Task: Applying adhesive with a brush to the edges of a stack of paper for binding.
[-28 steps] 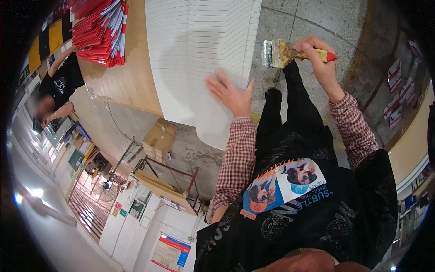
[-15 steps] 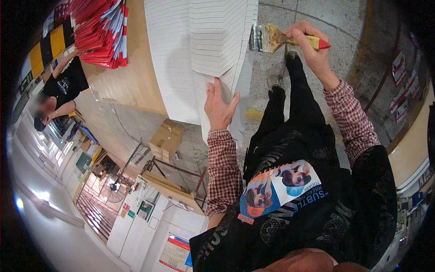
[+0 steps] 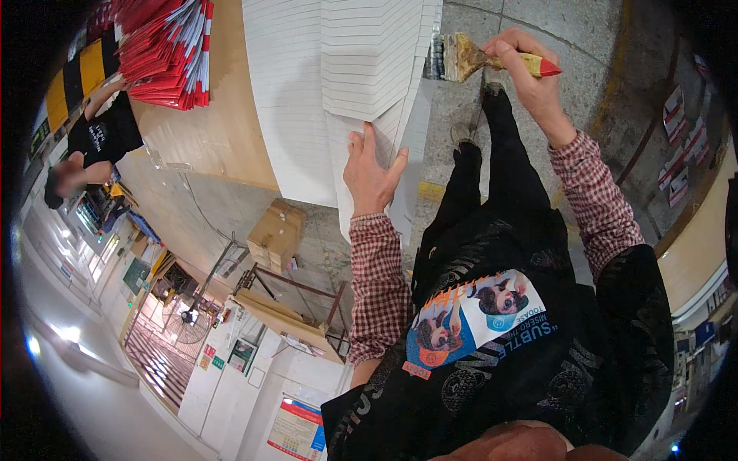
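The bare left hand point(image 3: 369, 180) is spread fairly wide over the stepped, overlapping sheets of white paper point(image 3: 288, 115), its index finger stretched to the lower edge of an upper layer, its thumb held well out to the right and its other fingers slightly bent; whether it presses or merely rests there I cannot tell; the bare right hand point(image 3: 540, 91) is closed around the broad flat paintbrush with a yellow, red-tipped handle point(image 3: 469, 58), its stained brown middle and dark, pale-flecked bristles pointing left, toward the paper; the bristles are just beside the right edge of the sheets, though whether they touch it I cannot tell; the sheets lie along the right side of the tan wooden table point(image 3: 227, 115), their edges running in bent, closely spaced lines, and the near end reaches past the table's near edge; on the table's far left part stands the fanned pile of red-and-white flat pieces point(image 3: 165, 61), with the arm of a co-worker in a black printed shirt point(image 3: 100, 134) reaching to it; below the table, in the picture, a brown cardboard box point(image 3: 277, 234) sits on the grey concrete floor point(image 3: 569, 23); red-and-white checked sleeves point(image 3: 380, 269) cover both of the wearer's forearms.
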Motion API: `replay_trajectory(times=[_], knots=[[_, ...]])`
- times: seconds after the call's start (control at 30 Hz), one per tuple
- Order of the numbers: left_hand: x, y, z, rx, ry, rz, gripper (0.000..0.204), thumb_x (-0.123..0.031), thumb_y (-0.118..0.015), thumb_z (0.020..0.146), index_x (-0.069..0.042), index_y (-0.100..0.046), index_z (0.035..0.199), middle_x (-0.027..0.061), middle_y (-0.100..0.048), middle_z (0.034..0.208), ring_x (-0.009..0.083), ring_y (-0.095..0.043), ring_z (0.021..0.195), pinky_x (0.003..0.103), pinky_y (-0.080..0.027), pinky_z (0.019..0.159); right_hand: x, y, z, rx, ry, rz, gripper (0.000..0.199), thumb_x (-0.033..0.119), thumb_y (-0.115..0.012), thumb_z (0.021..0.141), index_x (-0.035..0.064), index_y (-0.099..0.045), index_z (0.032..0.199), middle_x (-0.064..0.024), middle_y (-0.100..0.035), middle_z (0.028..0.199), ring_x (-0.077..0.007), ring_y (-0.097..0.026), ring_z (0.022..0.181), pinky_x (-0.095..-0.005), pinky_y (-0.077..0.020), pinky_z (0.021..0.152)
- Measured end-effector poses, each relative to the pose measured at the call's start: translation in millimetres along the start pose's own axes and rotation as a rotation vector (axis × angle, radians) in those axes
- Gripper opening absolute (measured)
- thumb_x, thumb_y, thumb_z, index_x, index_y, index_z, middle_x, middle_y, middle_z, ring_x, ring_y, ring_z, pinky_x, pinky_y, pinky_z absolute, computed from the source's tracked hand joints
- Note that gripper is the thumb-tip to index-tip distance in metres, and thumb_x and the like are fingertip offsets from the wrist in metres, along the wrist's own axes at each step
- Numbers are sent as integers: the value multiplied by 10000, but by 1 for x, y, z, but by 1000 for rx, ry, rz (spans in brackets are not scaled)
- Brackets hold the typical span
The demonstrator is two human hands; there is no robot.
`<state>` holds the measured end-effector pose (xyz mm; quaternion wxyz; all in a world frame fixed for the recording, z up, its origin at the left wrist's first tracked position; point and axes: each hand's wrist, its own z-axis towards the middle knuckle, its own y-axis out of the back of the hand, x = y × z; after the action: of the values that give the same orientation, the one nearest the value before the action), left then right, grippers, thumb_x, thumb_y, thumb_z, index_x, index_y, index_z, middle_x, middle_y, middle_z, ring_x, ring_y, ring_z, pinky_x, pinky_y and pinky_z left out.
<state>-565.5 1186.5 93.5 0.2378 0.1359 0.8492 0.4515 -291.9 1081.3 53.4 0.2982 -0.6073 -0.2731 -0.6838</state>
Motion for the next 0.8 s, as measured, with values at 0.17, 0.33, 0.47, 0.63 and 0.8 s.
replay_trajectory(times=[0.17, 0.33, 0.47, 0.63, 0.8], knots=[[4, -8, -1, -54, -9, 51, 825, -471, -664, 749, -18, -378, 1375, 349, -397, 1321, 518, -416, 1204, 482, -416, 940, 8, -10, -34, 91, -91, -22, 170, 98, -549, 881, -14, -609, 768, -35, -607, 742, -88, -552, 685, -234, -433, 605], [-5, -40, -6, -181, 15, 109, 902, -477, -703, 719, -12, -330, 1397, 366, -332, 1357, 525, -341, 1252, 502, -382, 981, 18, -1, -54, 82, -181, 49, 178, 87, -542, 879, -26, -594, 751, -58, -611, 768, -123, -565, 724, -265, -446, 673], [-11, -74, -18, -351, 128, 165, 1024, -476, -748, 677, -20, -236, 1437, 368, -205, 1421, 540, -207, 1309, 510, -252, 1075, 20, 5, -57, 14, -195, 40, 192, 96, -535, 893, -27, -596, 759, -64, -622, 796, -126, -579, 765, -266, -451, 706], [7, -72, -37, -312, 141, 224, 1046, -480, -736, 691, -27, -186, 1457, 380, -143, 1436, 562, -149, 1315, 528, -180, 1098, 11, 6, -51, -2, -116, 29, 191, 105, -533, 904, -17, -613, 781, -49, -623, 796, -112, -577, 774, -257, -451, 712], [31, -33, -39, -75, 15, -19, 896, -464, -666, 766, -28, -265, 1437, 367, -280, 1395, 539, -260, 1294, 498, -278, 1060, -3, 15, -18, 50, 4, 17, 239, 167, -486, 950, -12, -601, 840, -64, -631, 865, -133, -584, 849, -285, -457, 786]])
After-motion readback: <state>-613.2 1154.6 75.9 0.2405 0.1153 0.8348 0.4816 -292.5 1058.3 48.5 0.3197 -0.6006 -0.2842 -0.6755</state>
